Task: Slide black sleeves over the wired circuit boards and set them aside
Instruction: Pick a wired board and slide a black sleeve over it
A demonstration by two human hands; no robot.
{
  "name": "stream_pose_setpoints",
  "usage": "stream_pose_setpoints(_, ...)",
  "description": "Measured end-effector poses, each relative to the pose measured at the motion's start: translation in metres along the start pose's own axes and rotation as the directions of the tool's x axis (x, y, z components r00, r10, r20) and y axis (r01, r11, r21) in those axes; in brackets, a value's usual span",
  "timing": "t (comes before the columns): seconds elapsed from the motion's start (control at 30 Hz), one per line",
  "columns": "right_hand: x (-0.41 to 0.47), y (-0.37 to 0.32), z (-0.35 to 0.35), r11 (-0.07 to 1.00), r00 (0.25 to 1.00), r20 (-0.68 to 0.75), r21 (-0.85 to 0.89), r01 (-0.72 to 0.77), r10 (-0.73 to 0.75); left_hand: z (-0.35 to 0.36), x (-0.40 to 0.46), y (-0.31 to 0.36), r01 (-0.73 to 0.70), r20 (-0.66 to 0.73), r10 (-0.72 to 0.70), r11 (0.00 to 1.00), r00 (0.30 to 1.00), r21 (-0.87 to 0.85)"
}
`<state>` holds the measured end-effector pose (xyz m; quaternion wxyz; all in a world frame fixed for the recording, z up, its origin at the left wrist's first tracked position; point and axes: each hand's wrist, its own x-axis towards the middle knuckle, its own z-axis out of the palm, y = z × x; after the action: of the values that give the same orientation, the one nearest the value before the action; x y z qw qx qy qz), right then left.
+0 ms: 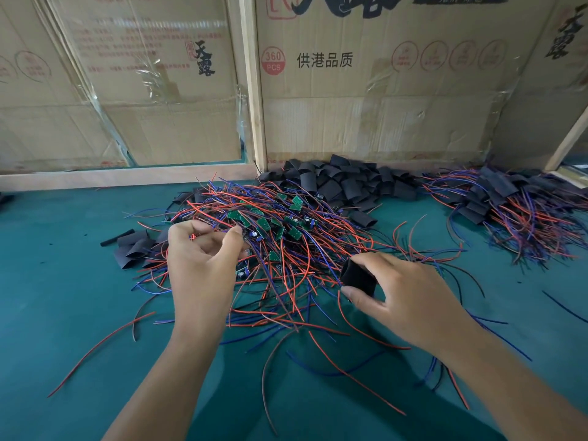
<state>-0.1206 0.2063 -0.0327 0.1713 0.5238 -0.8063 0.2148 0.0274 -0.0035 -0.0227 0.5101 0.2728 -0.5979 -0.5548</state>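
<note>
- Left hand (203, 259): fingers curled over the near left edge of the wire pile (270, 249), thumb and fingertips closing on a few red wires; which board these belong to cannot be told
- Right hand (404, 297): grasps one black sleeve (358, 276) between thumb below and fingers above, its open end turned toward the left hand
- Wire pile: a tangle of red, blue and black leads lying between and beyond the two hands, touching the left fingertips and running under the right hand
- Boards (264, 224): small green boards scattered in the pile, just beyond the left fingertips and to their right
- Loose sleeves (343, 183): a heap of flat black sleeves well beyond the right hand, against the cardboard wall (366, 106)
- Second sleeve group (136, 248): a few sleeves just to the left of the left hand
- Finished pile (515, 211): sleeved boards with trailing wires, beyond and to the right of the right hand, apart from the main tangle
- Mat (63, 297): green surface under both forearms and all the piles
</note>
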Motion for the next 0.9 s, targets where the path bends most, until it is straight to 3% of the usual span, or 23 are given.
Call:
stream_pose_setpoints(0.27, 0.0, 0.0, 0.0, 1.0, 1.0, 0.022, -0.004, -0.014, 0.014, 0.001, 0.0, 0.004, 0.203, 0.132, -0.184, 0.968, 0.974, -0.147)
stream_pose_setpoints(0.47, 0.001, 0.004, 0.001, 0.999, 0.996, 0.08, -0.002, -0.042, 0.042, 0.004, -0.001, 0.013, 0.192, 0.207, -0.14, 0.947, 0.968, -0.259)
stream_pose_setpoints(0.57, 0.002, 0.004, 0.001, 0.999, 0.997, 0.069, 0.005, -0.04, 0.039, 0.009, -0.004, 0.013, 0.252, 0.241, -0.174, 0.905, 0.955, -0.344)
stream_pose_setpoints(0.8, 0.001, 0.005, 0.0, 1.0, 0.999, 0.041, 0.012, -0.015, 0.015, 0.008, -0.001, 0.011, 0.254, 0.232, -0.166, 0.865, 0.958, -0.433)
stream_pose_setpoints(0.9, 0.001, 0.006, 0.003, 0.991, 0.997, 0.056, 0.123, -0.05, 0.043, 0.009, 0.0, 0.01, 0.273, 0.231, -0.183, 0.843, 0.956, -0.463)
